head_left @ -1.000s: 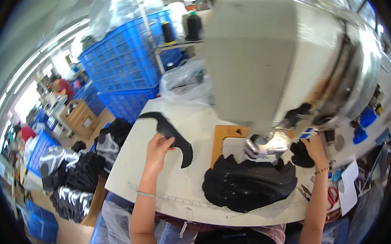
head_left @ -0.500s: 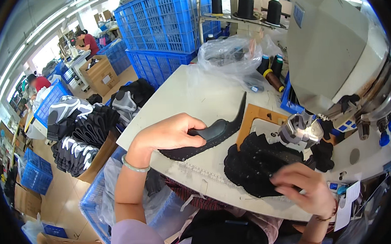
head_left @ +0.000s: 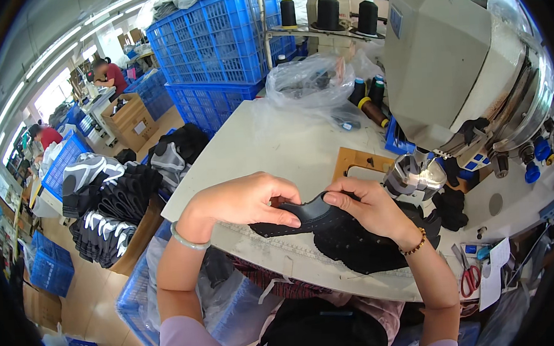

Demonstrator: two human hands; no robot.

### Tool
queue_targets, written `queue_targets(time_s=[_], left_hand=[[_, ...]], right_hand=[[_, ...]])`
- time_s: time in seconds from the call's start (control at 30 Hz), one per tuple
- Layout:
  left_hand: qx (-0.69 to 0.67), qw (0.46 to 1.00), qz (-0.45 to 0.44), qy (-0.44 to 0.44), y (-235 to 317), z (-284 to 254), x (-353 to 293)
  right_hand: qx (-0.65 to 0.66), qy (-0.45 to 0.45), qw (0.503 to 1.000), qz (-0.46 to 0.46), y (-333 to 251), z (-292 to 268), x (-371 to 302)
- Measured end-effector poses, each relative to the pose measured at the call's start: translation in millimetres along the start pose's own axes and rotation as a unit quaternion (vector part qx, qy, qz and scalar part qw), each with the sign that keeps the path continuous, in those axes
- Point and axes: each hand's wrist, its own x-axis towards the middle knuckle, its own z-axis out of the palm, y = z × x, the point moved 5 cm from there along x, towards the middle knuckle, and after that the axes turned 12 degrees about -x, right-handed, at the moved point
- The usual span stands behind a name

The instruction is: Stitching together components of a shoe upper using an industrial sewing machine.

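Both hands pinch a curved black fabric piece [head_left: 310,215] with a smooth dark band and small dots along its edge, lifted over the front of the white worktable [head_left: 225,147]. My left hand [head_left: 250,198] grips its left part between thumb and fingers. Close beside it, my right hand [head_left: 373,212] is closed on the piece's right part, thumb on top. Below the right hand lie several black dotted fabric pieces [head_left: 362,250], partly hidden by that hand and forearm. Just past them are the silver clamp [head_left: 415,177] of a sewing machine [head_left: 437,64] and a tan board [head_left: 355,161].
Thread cones [head_left: 328,12] stand on a rack behind a clear plastic bag [head_left: 310,83]. Blue crates [head_left: 210,42] are stacked at the back. Left of the table, a carton [head_left: 137,246] holds black and grey pieces. Red-handled scissors [head_left: 469,279] lie right. Two people work far left.
My right hand has left the black pile and now grips the curved piece beside my left hand. The piece has been lifted and bent, its long tip no longer pointing away across the table.
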Motion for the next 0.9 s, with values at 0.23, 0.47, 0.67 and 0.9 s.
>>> queue_targets(time_s=[0.23,0.47,0.67,0.9], left_hand=[[0.004,1.0,0.001,-0.023,1,-3,12],[0.013,1.0,0.009,-0.018,10,0,13],[0.064,0.997,0.043,-0.011,25,2,17],[0.062,0.966,-0.179,0.176,-69,-69,20]], right_hand=[[0.019,0.026,0.999,-0.03,-1,-6,-3],[-0.013,0.058,0.994,-0.089,-7,-10,-8],[-0.016,0.097,0.99,-0.104,-2,-16,-22],[-0.441,0.318,0.788,-0.29,-63,-40,-115]])
